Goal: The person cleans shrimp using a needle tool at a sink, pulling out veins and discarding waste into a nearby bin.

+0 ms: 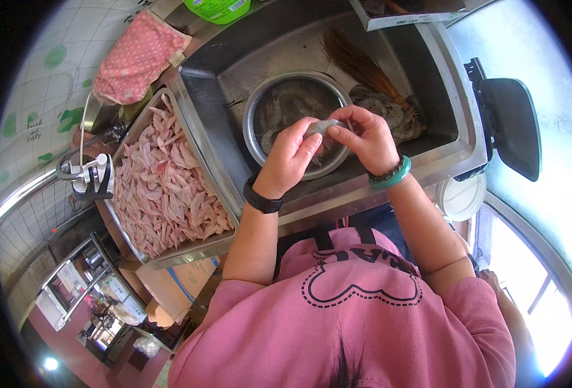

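Note:
Both hands meet above the near side of a round steel bowl (248, 127), which stands in a steel sink (203, 97). A grey raw shrimp (321, 127) is held between them. My left hand (293, 148) pinches its body between thumb and fingers. At the other end, the thumb and fingertips of my right hand (368, 133) grip the shrimp. Several shrimps (286, 109) lie in the bowl, partly covered by my hands. More greyish shrimps (383, 109) are heaped on the sink floor to the right, beside a brown whisk broom (358, 60).
A deep steel tray (189, 131) of raw chicken wing pieces (164, 184) adjoins the sink on the left. Behind it are a pink dotted cloth (138, 58) and a tap (89, 174). A green container (218, 8) and an open box (412, 18) line the far edge.

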The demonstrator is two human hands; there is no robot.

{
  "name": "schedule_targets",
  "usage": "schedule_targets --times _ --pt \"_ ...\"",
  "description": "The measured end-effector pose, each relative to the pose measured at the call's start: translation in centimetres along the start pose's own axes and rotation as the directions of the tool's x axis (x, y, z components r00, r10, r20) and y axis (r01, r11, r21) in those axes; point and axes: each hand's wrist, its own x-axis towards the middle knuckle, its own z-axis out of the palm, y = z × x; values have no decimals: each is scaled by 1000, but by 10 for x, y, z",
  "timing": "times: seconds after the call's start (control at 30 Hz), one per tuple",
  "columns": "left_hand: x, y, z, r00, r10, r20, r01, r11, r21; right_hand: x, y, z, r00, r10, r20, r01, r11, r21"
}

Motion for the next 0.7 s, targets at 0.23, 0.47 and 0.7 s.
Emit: schedule_targets --times 0.23,0.47,0.7 --pt "-4 7 -4 1000 -5 -17 5 1000 19 8 -27 -9 848 -512 133 476 628 -616" --pt "-10 13 -9 994 -92 64 89 995 45 3 -28 4 955 -269 125 293 923 -250" --pt "-14 15 -17 997 -80 -16 81 985 154 -4 -2 10 990 95 102 -122 946 301"
